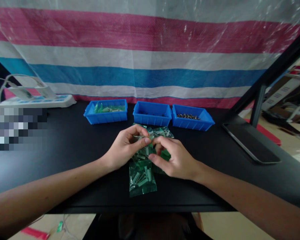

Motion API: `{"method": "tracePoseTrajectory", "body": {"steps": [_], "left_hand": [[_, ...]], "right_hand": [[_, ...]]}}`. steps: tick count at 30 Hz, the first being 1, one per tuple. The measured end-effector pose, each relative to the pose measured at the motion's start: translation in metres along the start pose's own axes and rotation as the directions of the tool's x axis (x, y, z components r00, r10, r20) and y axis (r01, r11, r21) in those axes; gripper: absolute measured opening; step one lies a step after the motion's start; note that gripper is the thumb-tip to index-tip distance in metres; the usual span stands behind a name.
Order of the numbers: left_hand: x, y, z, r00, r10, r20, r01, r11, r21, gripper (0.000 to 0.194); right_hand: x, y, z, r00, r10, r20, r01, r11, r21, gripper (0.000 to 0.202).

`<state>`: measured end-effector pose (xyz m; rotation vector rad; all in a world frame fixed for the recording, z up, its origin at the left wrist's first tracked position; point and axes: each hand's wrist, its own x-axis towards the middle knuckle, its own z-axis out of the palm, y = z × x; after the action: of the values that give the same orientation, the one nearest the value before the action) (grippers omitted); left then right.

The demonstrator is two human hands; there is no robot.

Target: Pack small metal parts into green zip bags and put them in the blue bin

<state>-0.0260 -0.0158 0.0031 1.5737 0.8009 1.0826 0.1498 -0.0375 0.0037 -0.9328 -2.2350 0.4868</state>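
Observation:
Over the middle of the black table, my left hand (pixel 127 145) pinches the edge of a small green-tinted plastic bag (pixel 147 150) between thumb and forefinger. From the other side my right hand (pixel 173 155) meets it, its curled forefinger at the bag's edge and its thumb lower down. Fingers partly hide the bag. Beneath and around the hands lie several similar bags; the nearest green bag (pixel 142 178) lies flat and shows long, pale small parts inside. Another bag (pixel 163 131) lies just behind my fingers, with small pieces in it.
Behind stand three blue bins: the left bin (pixel 106 116) holds green bags, the middle bin (pixel 152 118) a few dark bits, the right bin (pixel 193 123) small metal parts. A phone (pixel 251 143) lies right, near a black post (pixel 257 105). A power strip (pixel 37 101) sits back left.

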Motion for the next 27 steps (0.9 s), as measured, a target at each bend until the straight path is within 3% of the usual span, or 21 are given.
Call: {"method": "tracePoseTrajectory", "body": {"steps": [3, 7, 11, 15, 18, 22, 27], "left_hand": [[-0.005, 0.005, 0.0, 0.992, 0.108, 0.072, -0.114, 0.99, 0.085, 0.011], [-0.007, 0.006, 0.001, 0.944, 0.269, 0.192, -0.307, 0.928, 0.211, 0.005], [-0.005, 0.001, -0.001, 0.933, 0.307, 0.19, -0.353, 0.881, 0.314, 0.004], [-0.003, -0.004, -0.003, 0.946, 0.266, 0.185, -0.315, 0.887, 0.337, 0.006], [-0.004, -0.004, -0.002, 0.952, 0.224, 0.209, -0.274, 0.927, 0.255, 0.014], [-0.003, -0.002, -0.001, 0.981, -0.006, 0.192, -0.003, 0.999, 0.045, 0.042], [0.001, -0.005, -0.002, 0.959, -0.203, 0.197, 0.234, 0.961, -0.147, 0.06]], "right_hand": [[0.0, 0.0, 0.003, 0.998, -0.049, -0.033, 0.047, 0.998, -0.046, 0.007], [0.001, 0.004, 0.003, 0.98, -0.102, -0.173, 0.088, 0.992, -0.089, 0.006], [0.003, 0.005, -0.002, 0.929, -0.135, -0.344, 0.099, 0.988, -0.121, 0.012], [0.003, 0.005, -0.006, 0.91, -0.171, -0.377, 0.113, 0.979, -0.172, 0.014], [0.003, 0.006, -0.006, 0.907, -0.175, -0.383, 0.108, 0.976, -0.19, 0.013], [0.003, 0.008, -0.008, 0.902, -0.137, -0.409, 0.073, 0.983, -0.169, 0.007], [0.003, 0.004, -0.007, 0.919, -0.155, -0.362, 0.113, 0.984, -0.136, 0.008]]}}
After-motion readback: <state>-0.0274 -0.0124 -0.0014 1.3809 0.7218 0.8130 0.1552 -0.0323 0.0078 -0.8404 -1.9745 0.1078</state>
